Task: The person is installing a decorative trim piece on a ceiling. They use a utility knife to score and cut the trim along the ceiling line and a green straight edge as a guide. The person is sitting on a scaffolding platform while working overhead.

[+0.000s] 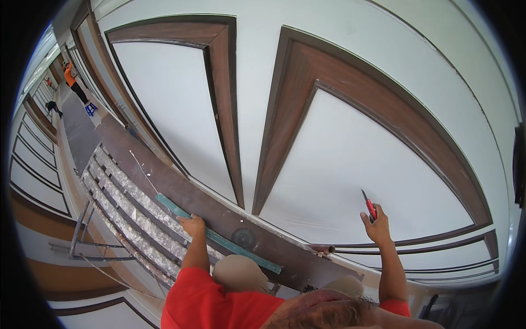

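In my right hand (376,223) is a red utility knife (371,209), its dark blade out and pointing up and left, in front of a white wall panel (350,164). My left hand (192,225) grips the edge of a long teal strip (241,250) near its far end. This strip lies slanting along a brown board (208,203) in front of my knees. From its far end a thin pale strand (143,171) runs on across the board. A dark round disc (243,238) sits beside the strip on the board.
A slatted platform (129,205) spattered white, with a metal frame (82,233), extends to my left. Brown mouldings (296,71) frame the wall panels. Far left, a person in orange (69,75) reaches up near a blue stool (91,109); another person (53,107) bends over.
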Motion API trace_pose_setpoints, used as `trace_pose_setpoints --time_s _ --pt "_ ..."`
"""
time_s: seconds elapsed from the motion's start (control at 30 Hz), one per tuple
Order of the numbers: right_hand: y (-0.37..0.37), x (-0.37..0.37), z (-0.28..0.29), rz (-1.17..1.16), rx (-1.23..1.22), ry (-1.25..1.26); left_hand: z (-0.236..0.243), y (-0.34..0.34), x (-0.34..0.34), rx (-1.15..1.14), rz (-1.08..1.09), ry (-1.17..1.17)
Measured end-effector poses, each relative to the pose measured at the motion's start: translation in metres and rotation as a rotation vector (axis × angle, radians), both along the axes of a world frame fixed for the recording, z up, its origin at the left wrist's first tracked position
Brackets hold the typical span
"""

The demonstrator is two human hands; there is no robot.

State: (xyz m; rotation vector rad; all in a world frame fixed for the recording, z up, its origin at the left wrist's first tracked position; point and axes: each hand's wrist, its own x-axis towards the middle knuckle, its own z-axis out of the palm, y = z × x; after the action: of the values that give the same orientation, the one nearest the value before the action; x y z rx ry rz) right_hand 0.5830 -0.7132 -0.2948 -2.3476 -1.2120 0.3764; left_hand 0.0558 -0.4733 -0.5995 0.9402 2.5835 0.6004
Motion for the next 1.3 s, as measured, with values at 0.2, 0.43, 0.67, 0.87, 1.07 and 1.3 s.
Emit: trace_pose_setpoints --time_s 0.2,0.43,0.67,0.87,1.07,1.3 --pt "0.071 -0.054 0.110 0.361 0.260 -0.169 -0.004 -0.002 -0.003 -0.100 -0.010 0.208" --pt "0.148 -0.111 0.245 0.430 0.487 -0.637 -0.024 -0.037 -0.052 0.046 -0.023 0.320" --pt "0.222 -0.153 0.307 0.474 0.589 -1.078 -0.043 -0.099 -0.123 -0.403 0.051 0.307" --pt "0.269 -0.221 0.347 0.399 0.462 -1.146 -0.046 -0.105 -0.123 -0.352 -0.013 0.320" --pt "0.302 -0.237 0.362 0.384 0.277 -1.250 -0.041 -0.097 -0.111 -0.347 0.036 0.367" --pt "0.315 -0.256 0.366 0.345 0.216 -1.332 -0.041 -0.098 -0.111 -0.327 0.057 0.364"
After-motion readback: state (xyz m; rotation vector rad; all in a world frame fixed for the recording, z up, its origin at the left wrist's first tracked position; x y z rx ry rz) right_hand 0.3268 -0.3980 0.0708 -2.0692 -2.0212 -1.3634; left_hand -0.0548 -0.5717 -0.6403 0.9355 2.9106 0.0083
